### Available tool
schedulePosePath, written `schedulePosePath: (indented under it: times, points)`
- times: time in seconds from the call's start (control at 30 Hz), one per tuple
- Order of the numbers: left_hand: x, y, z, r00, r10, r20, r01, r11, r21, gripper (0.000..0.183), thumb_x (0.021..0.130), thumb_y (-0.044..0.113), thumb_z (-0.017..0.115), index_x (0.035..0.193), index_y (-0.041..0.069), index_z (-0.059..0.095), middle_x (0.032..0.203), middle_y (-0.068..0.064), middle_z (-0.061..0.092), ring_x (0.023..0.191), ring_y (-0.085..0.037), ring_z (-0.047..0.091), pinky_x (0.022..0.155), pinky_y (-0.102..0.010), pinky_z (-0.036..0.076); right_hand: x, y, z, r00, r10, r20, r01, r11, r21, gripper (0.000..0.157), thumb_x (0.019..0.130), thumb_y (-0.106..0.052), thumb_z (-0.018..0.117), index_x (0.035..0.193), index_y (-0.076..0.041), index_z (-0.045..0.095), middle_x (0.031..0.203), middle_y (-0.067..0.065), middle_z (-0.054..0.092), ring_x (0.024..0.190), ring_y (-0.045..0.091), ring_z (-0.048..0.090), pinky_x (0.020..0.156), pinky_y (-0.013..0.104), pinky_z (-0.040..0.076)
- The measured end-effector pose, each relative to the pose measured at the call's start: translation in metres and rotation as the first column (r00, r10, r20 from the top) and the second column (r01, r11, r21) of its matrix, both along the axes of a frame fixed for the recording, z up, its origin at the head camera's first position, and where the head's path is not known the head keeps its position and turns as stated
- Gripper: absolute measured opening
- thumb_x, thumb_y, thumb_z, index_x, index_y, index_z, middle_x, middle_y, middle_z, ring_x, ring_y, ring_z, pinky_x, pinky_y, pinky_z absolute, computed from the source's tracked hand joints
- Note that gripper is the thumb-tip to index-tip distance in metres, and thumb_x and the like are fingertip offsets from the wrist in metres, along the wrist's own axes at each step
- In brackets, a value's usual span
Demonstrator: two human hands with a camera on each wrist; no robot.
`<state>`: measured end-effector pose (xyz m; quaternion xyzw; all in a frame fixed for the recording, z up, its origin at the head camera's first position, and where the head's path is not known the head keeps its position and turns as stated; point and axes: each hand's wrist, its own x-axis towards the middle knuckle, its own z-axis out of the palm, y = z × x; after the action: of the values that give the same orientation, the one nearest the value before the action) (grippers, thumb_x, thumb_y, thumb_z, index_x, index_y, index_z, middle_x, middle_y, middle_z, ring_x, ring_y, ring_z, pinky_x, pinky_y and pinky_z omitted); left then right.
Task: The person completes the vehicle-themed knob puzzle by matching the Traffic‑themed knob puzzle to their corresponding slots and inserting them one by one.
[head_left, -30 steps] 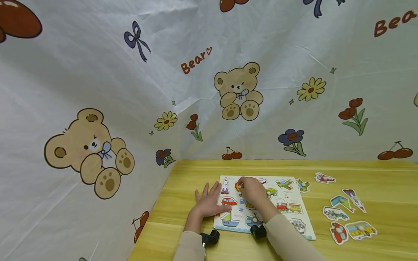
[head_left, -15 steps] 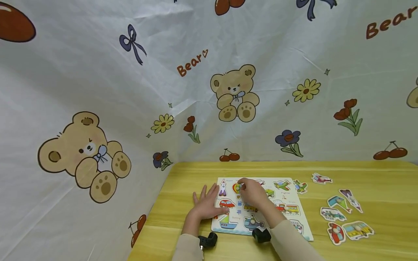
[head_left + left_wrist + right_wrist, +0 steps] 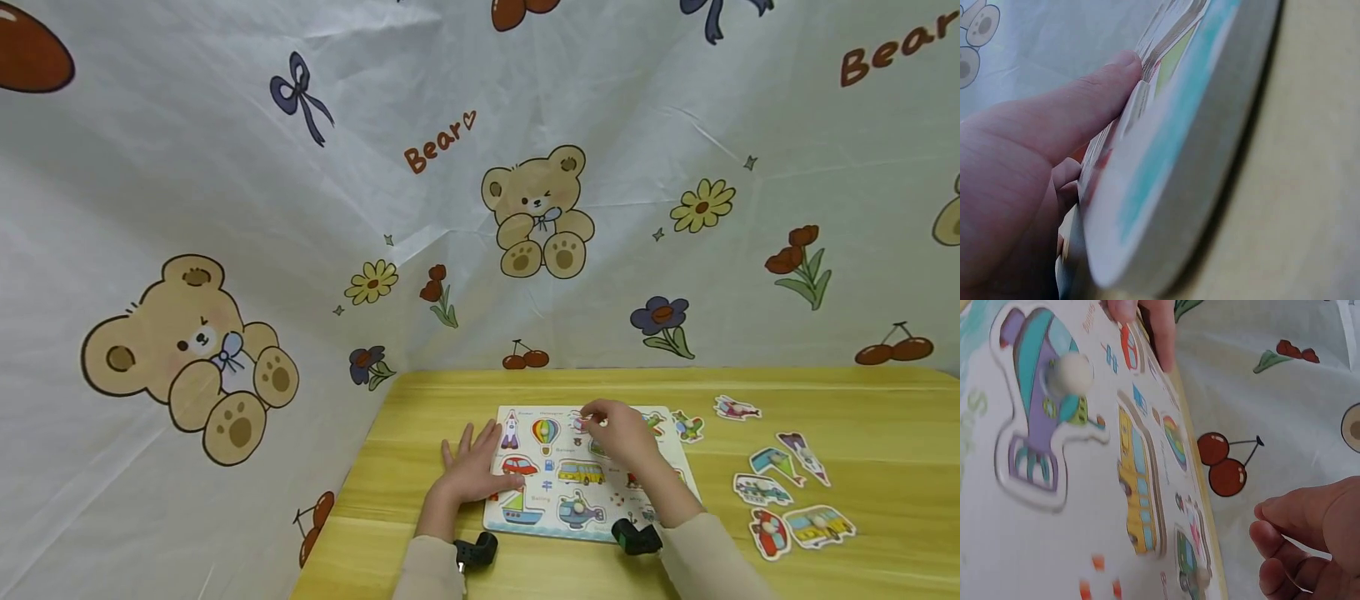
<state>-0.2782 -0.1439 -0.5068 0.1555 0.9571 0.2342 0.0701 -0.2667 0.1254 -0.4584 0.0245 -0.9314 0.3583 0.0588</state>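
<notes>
A white vehicle puzzle board (image 3: 551,531) lies on the wooden table. My left hand (image 3: 474,473) rests at its left edge with spread fingers, the thumb (image 3: 1097,94) reaching onto the board near the sailboat (image 3: 521,510). Over the board's upper middle is my right hand (image 3: 624,435), fingertips beside a pink helicopter picture (image 3: 577,423). In the right wrist view its loosely bent fingers (image 3: 1297,550) have nothing visible between them. The hot-air balloon (image 3: 545,433), with a knob, is in its place left of that hand. A knobbed submarine (image 3: 1041,419) sits lower on the board.
Several loose puzzle pieces lie right of the board, including a yellow bus (image 3: 819,527), a red piece (image 3: 770,534), a rocket (image 3: 804,458) and a pink helicopter (image 3: 737,408). A green plane (image 3: 687,427) lies by the board's right edge. A bear-print cloth (image 3: 450,208) hangs behind.
My right hand has let go of the balloon and moved right to the pink helicopter picture, leaving the balloon in view. The left hand has stayed at the board's edge.
</notes>
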Motion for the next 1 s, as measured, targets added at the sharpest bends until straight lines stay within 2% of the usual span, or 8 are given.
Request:
schedulePosePath:
  times: [0.17, 0.37, 0.5, 0.83, 1.0]
  points:
    - [0.002, 0.000, 0.002, 1.000, -0.003, 0.003, 0.003, 1.000, 0.001, 0.105, 0.081, 0.065, 0.070, 0.161, 0.016, 0.023, 0.169, -0.003, 0.019, 0.156, -0.041, 0.005, 0.114, -0.076, -0.007, 0.000, 0.019, -0.001, 1.000, -0.005, 0.002, 0.005, 1.000, -0.008, 0.025, 0.095, -0.014, 0.062, 0.117, -0.006, 0.071, 0.106, 0.013, 0.072, 0.083, 0.023, 0.063, 0.062, 0.033, 0.047]
    - [0.001, 0.000, 0.000, 1.000, 0.003, 0.016, -0.003, 1.000, 0.013, 0.103, 0.081, 0.065, 0.069, 0.160, 0.016, 0.024, 0.169, -0.002, 0.019, 0.156, -0.039, 0.003, 0.114, -0.075, -0.009, 0.001, 0.045, -0.005, 1.000, -0.028, 0.003, 0.028, 0.999, -0.031, 0.027, 0.097, -0.014, 0.059, 0.119, -0.004, 0.070, 0.107, 0.015, 0.070, 0.083, 0.025, 0.061, 0.065, 0.035, 0.047]
    - [-0.001, -0.001, -0.001, 1.000, 0.003, 0.019, -0.003, 1.000, 0.009, 0.103, 0.081, 0.066, 0.069, 0.160, 0.018, 0.025, 0.169, -0.001, 0.019, 0.157, -0.039, 0.003, 0.114, -0.075, -0.009, 0.004, 0.060, -0.004, 0.999, -0.047, 0.015, 0.047, 0.998, -0.038, 0.028, 0.098, -0.014, 0.059, 0.121, -0.003, 0.069, 0.112, 0.019, 0.069, 0.093, 0.030, 0.064, 0.073, 0.043, 0.051]
    - [0.000, 0.001, -0.002, 1.000, -0.004, 0.027, 0.004, 1.000, 0.007, 0.103, 0.081, 0.066, 0.069, 0.161, 0.018, 0.024, 0.169, 0.000, 0.019, 0.157, -0.039, 0.003, 0.115, -0.074, -0.009, 0.007, 0.095, -0.013, 0.987, -0.148, 0.066, 0.154, 0.983, -0.102, 0.032, 0.099, -0.017, 0.056, 0.125, -0.002, 0.067, 0.116, 0.023, 0.064, 0.098, 0.035, 0.056, 0.071, 0.032, 0.041]
    - [0.000, 0.000, -0.001, 1.000, -0.003, 0.022, 0.003, 1.000, 0.008, 0.103, 0.082, 0.065, 0.069, 0.161, 0.017, 0.024, 0.169, -0.001, 0.018, 0.157, -0.039, 0.003, 0.115, -0.075, -0.008, 0.004, 0.106, -0.017, 0.981, -0.179, 0.070, 0.185, 0.978, -0.097, 0.034, 0.101, -0.019, 0.053, 0.127, -0.001, 0.065, 0.117, 0.024, 0.063, 0.093, 0.033, 0.055, 0.067, 0.029, 0.039]
